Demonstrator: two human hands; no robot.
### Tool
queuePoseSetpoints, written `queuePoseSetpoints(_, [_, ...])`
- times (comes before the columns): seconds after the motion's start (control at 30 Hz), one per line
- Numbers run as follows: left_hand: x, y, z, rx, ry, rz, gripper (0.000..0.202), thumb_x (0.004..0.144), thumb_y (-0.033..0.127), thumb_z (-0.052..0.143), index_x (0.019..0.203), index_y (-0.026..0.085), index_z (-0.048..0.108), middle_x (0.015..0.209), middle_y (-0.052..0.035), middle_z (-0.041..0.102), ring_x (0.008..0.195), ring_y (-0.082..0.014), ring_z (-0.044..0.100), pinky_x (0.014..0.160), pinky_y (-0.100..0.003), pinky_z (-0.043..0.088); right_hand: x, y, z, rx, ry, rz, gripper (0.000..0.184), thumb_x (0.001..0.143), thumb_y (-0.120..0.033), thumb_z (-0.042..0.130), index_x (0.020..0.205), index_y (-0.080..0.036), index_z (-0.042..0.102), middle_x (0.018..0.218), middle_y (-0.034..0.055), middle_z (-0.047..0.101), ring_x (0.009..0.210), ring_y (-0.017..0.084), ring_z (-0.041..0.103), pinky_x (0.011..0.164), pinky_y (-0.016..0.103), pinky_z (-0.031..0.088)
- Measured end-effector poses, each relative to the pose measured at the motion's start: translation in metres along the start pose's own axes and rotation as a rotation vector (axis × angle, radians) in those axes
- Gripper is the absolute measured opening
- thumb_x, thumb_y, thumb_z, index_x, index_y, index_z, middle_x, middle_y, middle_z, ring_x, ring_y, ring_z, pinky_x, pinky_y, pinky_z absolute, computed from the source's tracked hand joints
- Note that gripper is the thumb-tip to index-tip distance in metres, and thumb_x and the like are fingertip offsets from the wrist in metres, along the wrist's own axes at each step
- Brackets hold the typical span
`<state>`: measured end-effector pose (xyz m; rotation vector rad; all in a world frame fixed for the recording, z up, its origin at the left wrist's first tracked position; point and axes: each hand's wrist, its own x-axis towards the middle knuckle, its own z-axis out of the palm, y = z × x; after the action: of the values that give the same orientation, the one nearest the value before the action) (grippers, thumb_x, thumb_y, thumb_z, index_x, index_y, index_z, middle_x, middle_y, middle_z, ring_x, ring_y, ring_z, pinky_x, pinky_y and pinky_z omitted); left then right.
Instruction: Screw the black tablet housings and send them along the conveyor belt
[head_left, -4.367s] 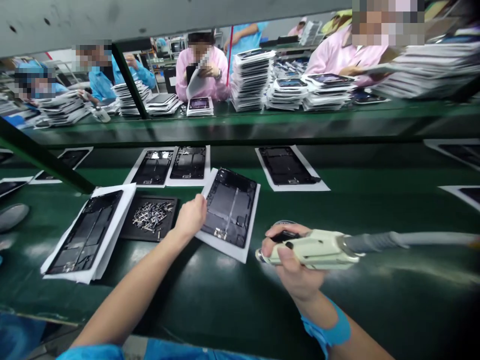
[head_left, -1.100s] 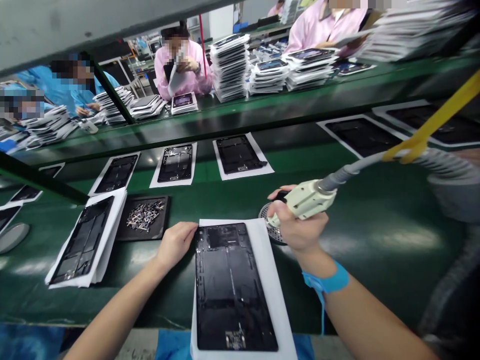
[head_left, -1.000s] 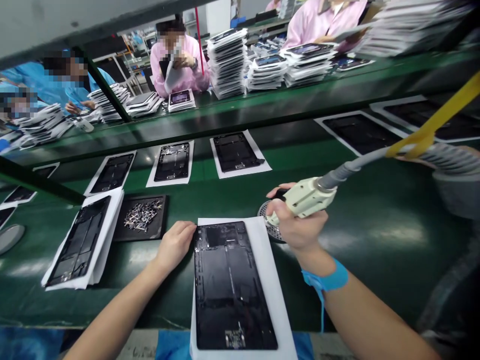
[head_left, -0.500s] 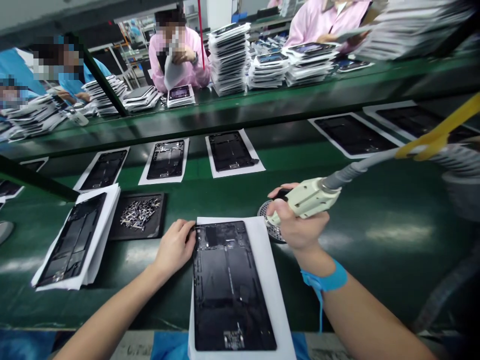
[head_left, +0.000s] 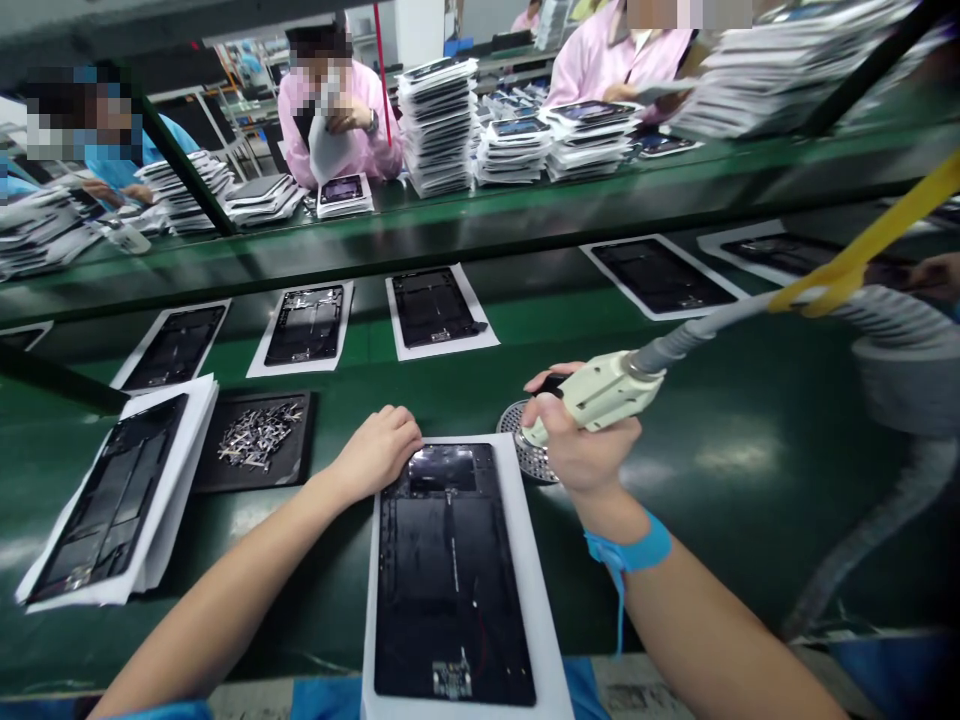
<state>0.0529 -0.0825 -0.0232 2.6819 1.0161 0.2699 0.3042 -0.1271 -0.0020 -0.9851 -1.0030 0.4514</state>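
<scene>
In front of me a black tablet housing [head_left: 450,570] lies face up on white paper sheets [head_left: 529,590], which overhang the bench's near edge. My left hand [head_left: 384,448] has its fingers bent together over the housing's upper left corner; the fingertips are partly hidden. My right hand [head_left: 589,450] is wrapped round a pale green air gun [head_left: 615,388] with a black trigger and a grey hose. Its nose points down to the left, over a round perforated metal disc [head_left: 534,458], right of the housing's top.
A black tray [head_left: 304,450] of small metal parts stands left, beside another housing [head_left: 112,500] on papers. More housings on paper [head_left: 439,305] line the bench's far side. A thick grey hose [head_left: 874,530] hangs right. Co-workers sit behind paper stacks [head_left: 439,130].
My left hand has slid from the housing's left side onto its top left corner. The right hand keeps the air gun above the disc. The whole view has shifted slightly.
</scene>
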Motion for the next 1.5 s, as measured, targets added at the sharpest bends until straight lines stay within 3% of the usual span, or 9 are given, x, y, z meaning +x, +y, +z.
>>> queuePoseSetpoints(0.13, [0.012,0.003,0.013,-0.065,-0.019,0.017,0.026,0.105,0.027,0.044,0.090,0.018,0.064,0.099,-0.0088,0.062,0.090,-0.0212,0.057,0.083,-0.036,0.051,0.002,0.002,-0.001,0.016,0.005,-0.006,0.021,0.077,-0.018,0.073,0.097,-0.022,0.065,0.076,-0.0023,0.070,0.045,0.011,0.062,0.045,0.027,0.055])
queuePoseSetpoints(0.23, [0.010,-0.008,0.017,-0.129,-0.038,0.040,0.027,0.106,0.028,0.042,0.091,0.018,0.062,0.090,-0.0057,0.059,0.082,-0.0187,0.058,0.077,-0.032,0.051,0.005,0.005,-0.003,-0.002,-0.003,-0.021,0.022,0.077,-0.017,0.072,0.097,-0.022,0.065,0.076,-0.0028,0.070,0.045,0.011,0.062,0.046,0.027,0.056])
queuePoseSetpoints(0.37, [0.012,-0.030,0.016,-0.111,0.048,0.003,0.027,0.105,0.031,0.043,0.092,0.019,0.063,0.090,-0.0055,0.059,0.084,-0.0192,0.060,0.080,-0.032,0.052,0.007,0.012,-0.006,-0.075,-0.012,-0.049,0.021,0.078,-0.018,0.072,0.097,-0.021,0.066,0.078,-0.0015,0.072,0.046,0.011,0.062,0.047,0.028,0.057])
queuePoseSetpoints(0.63, [0.049,-0.053,0.016,-0.084,0.150,-0.147,0.026,0.101,0.032,0.048,0.095,0.019,0.070,0.096,-0.0076,0.064,0.093,-0.0220,0.062,0.089,-0.036,0.052,0.010,0.020,-0.012,-0.121,0.006,-0.015,0.018,0.080,-0.019,0.072,0.097,-0.021,0.066,0.084,-0.0011,0.072,0.047,0.009,0.062,0.047,0.025,0.056])
queuePoseSetpoints(0.73, [0.043,-0.054,0.014,-0.074,0.282,-0.200,0.026,0.100,0.032,0.050,0.102,0.018,0.072,0.103,-0.0095,0.066,0.102,-0.0238,0.061,0.095,-0.038,0.051,0.012,0.018,-0.015,-0.143,0.030,-0.029,0.018,0.081,-0.019,0.072,0.098,-0.021,0.065,0.083,-0.0016,0.071,0.047,0.010,0.062,0.047,0.026,0.055])
queuePoseSetpoints(0.83, [0.024,-0.051,0.012,-0.045,0.370,-0.277,0.029,0.100,0.034,0.049,0.098,0.018,0.073,0.097,-0.0096,0.066,0.098,-0.0245,0.062,0.091,-0.038,0.051,0.013,0.019,-0.017,-0.147,0.044,-0.044,0.019,0.081,-0.020,0.073,0.099,-0.022,0.064,0.082,-0.0018,0.071,0.047,0.010,0.061,0.046,0.026,0.055])
queuePoseSetpoints(1.0, [0.003,-0.047,0.009,-0.167,0.285,-0.343,0.028,0.097,0.035,0.051,0.095,0.018,0.074,0.090,-0.0069,0.069,0.087,-0.0217,0.065,0.085,-0.035,0.051,0.014,0.025,-0.019,-0.140,0.037,-0.036,0.020,0.082,-0.021,0.073,0.100,-0.021,0.064,0.084,-0.0016,0.071,0.047,0.009,0.061,0.049,0.026,0.055])
queuePoseSetpoints(1.2, [0.011,-0.047,0.008,-0.242,0.292,-0.477,0.024,0.089,0.034,0.057,0.092,0.019,0.074,0.083,-0.0047,0.071,0.075,-0.0191,0.065,0.078,-0.032,0.051,0.015,0.027,-0.018,-0.136,0.044,-0.037,0.021,0.080,-0.023,0.074,0.099,-0.021,0.065,0.082,-0.0017,0.071,0.046,0.009,0.060,0.047,0.025,0.054])
queuePoseSetpoints(1.5, [0.020,-0.049,-0.002,-0.288,0.239,-0.622,0.024,0.086,0.035,0.059,0.089,0.019,0.077,0.080,-0.0037,0.075,0.073,-0.0196,0.066,0.075,-0.030,0.050,0.013,0.030,-0.018,-0.164,0.046,-0.026,0.023,0.081,-0.027,0.074,0.101,-0.022,0.064,0.079,-0.0019,0.070,0.047,0.011,0.061,0.047,0.027,0.055])
